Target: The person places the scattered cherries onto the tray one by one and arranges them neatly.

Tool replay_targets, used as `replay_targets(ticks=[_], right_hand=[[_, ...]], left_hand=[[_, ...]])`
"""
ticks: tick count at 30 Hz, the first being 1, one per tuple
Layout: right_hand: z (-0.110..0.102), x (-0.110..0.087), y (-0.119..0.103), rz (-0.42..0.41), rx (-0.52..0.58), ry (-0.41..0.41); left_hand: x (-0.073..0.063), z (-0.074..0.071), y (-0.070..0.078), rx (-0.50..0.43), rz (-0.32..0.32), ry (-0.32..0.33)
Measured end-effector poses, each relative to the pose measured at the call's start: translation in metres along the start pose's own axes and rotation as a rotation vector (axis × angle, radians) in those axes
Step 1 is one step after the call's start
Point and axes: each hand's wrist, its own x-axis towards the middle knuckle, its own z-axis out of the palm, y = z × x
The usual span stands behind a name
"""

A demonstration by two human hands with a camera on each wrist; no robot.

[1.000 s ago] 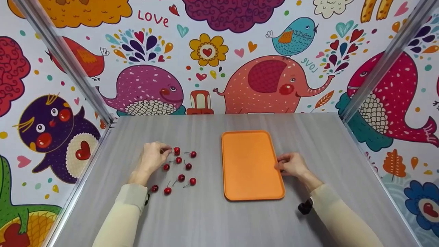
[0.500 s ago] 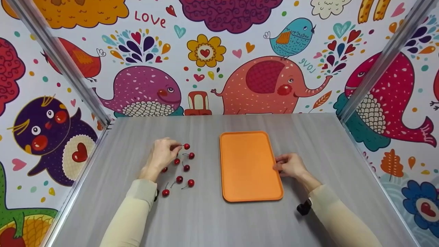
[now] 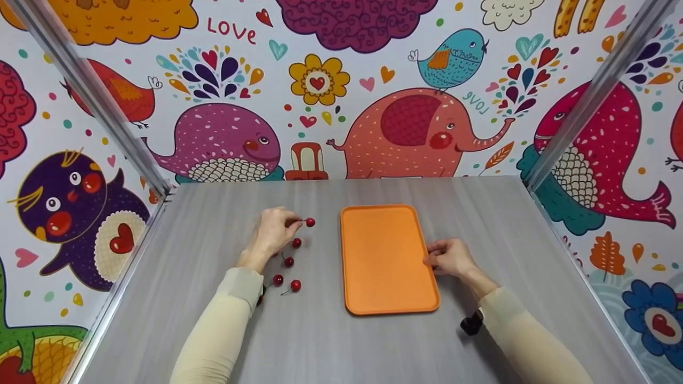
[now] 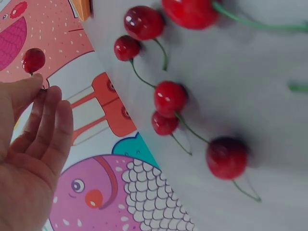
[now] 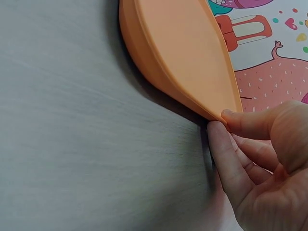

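Between thumb and fingertips my left hand (image 3: 275, 231) pinches a red cherry (image 3: 310, 222) by its stem. In the left wrist view that cherry (image 4: 33, 60) sticks up beyond the fingertips, apart from the others. Several more cherries (image 3: 295, 286) with green stems lie on the table below and beside the left hand, some hidden by the wrist and sleeve. The orange tray (image 3: 390, 260) lies flat with nothing on it. At its right edge my right hand (image 3: 451, 258) grips the rim; the right wrist view shows thumb above and index finger (image 5: 226, 154) below the tray's edge.
The grey table (image 3: 320, 341) is bordered by metal frame posts (image 3: 597, 96) at both back corners. Printed panels with cartoon animals (image 3: 411, 133) stand behind and at the sides. A small black device (image 3: 471, 323) hangs at the right wrist.
My left hand has lifted one cherry away from the group and carried it right, towards the tray. The right hand keeps its grip on the tray's edge.
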Motion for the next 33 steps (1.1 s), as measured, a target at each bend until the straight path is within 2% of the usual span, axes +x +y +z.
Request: replay_targets(ticks=[4, 11, 16, 25, 33], right_hand=[[0.000, 0.000, 0.000, 0.005, -0.004, 0.005], [0.000, 0.002, 0.000, -0.025, -0.018, 0.005], [0.000, 0.002, 0.000, -0.044, -0.040, -0.001], [0.000, 0.003, 0.000, -0.063, -0.060, -0.012], [0.000, 0.002, 0.003, -0.055, -0.058, -0.008]], left_hand=[[0.007, 0.006, 0.006, -0.023, 0.007, -0.019], [0.018, 0.016, 0.017, -0.020, 0.064, -0.036], [0.026, 0.024, 0.027, -0.037, 0.065, -0.060], [0.042, 0.048, 0.049, -0.082, 0.038, -0.105], [0.054, 0.072, 0.067, -0.146, -0.008, -0.174]])
